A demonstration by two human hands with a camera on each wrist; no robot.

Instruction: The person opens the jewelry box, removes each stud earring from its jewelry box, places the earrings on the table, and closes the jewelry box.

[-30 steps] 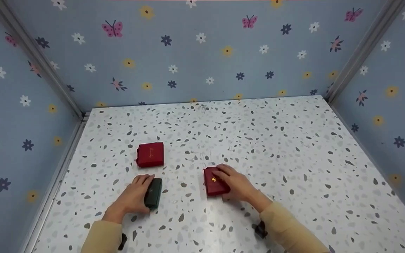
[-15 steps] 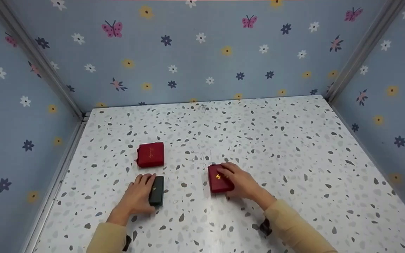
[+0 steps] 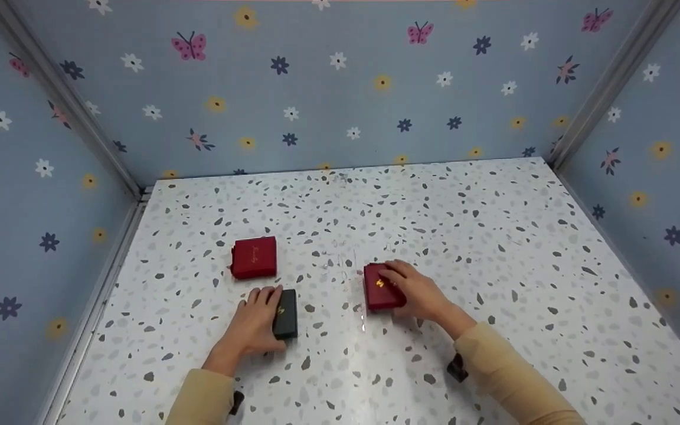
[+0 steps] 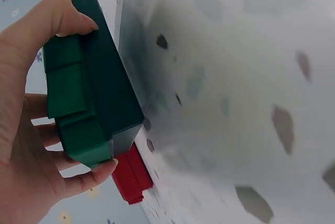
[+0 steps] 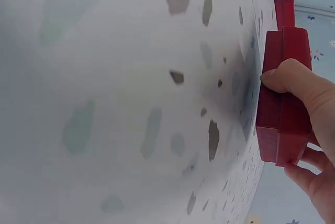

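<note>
In the head view my left hand [image 3: 252, 323] grips a small dark green box [image 3: 287, 316] with a gold mark on its lid. The left wrist view shows the thumb on one end and fingertips at the other end of the green box [image 4: 112, 88], close over the tabletop. Farther right, my right hand [image 3: 424, 293] grips a red box [image 3: 375, 292] with a gold emblem, thumb at the near side and fingers over the far side. A second red box [image 3: 255, 258], with gold script and a small tab at its left side, lies beyond my left hand.
The white speckled tabletop [image 3: 434, 218] runs back to a blue flowered panel [image 3: 328, 88]. Similar panels stand at the left [image 3: 21, 206] and right [image 3: 664, 171], with grey metal posts in the corners.
My left hand has moved right and slightly away with the green box. My right hand has carried its red box right and farther back. The other red box stays put.
</note>
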